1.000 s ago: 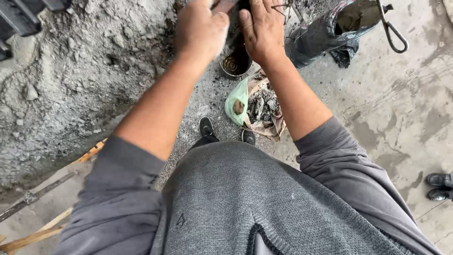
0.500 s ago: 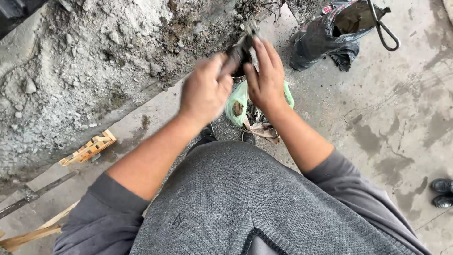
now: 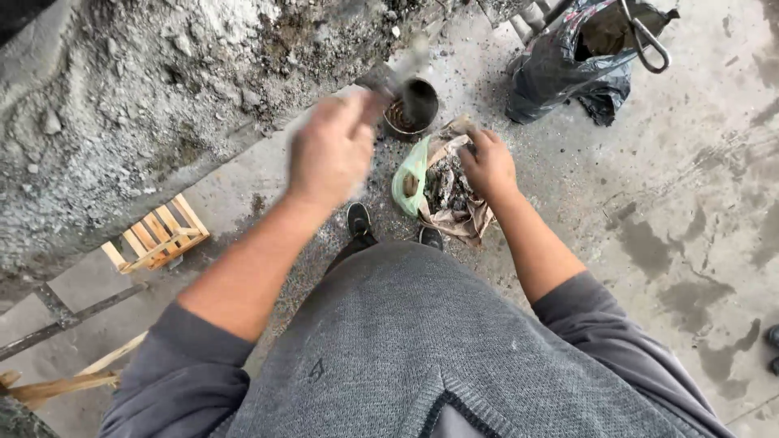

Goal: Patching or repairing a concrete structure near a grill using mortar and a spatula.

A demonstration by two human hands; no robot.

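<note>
- Left hand [image 3: 329, 154]: raised above the ground at about 11 o'clock from the person's feet, motion-blurred. It appears closed around the grip of a dark tool [image 3: 406, 81], likely a small hammer or scoop; blur hides how the fingers wrap it, so the hold is a judgement.
- Dark tool: long axis runs from the hand toward 1 o'clock, its far end over the tin.
- Small round tin [image 3: 410, 113]: on the concrete at 12 o'clock from the feet, just beyond the left hand, holding brownish matter.
- Right hand [image 3: 487, 166]: at 1 o'clock, lowered, fingers curled onto the edge of the crumpled brown paper [image 3: 454, 207]; pressing or pinching it, not clenched.
- Crumpled brown paper: lies open with grey ash-like debris [image 3: 442, 182] heaped on it, just beside the tin at its 5 o'clock.
- Green plastic bag [image 3: 406, 182]: touching the paper's left edge, between the two hands.
- Nearer hand: right to the paper; left to the tin.
- Black plastic sack [image 3: 560, 69]: at 2 o'clock, well apart.
- Small wooden crate [image 3: 154, 235]: at 9 o'clock, by the rubble bank [image 3: 122, 105].
</note>
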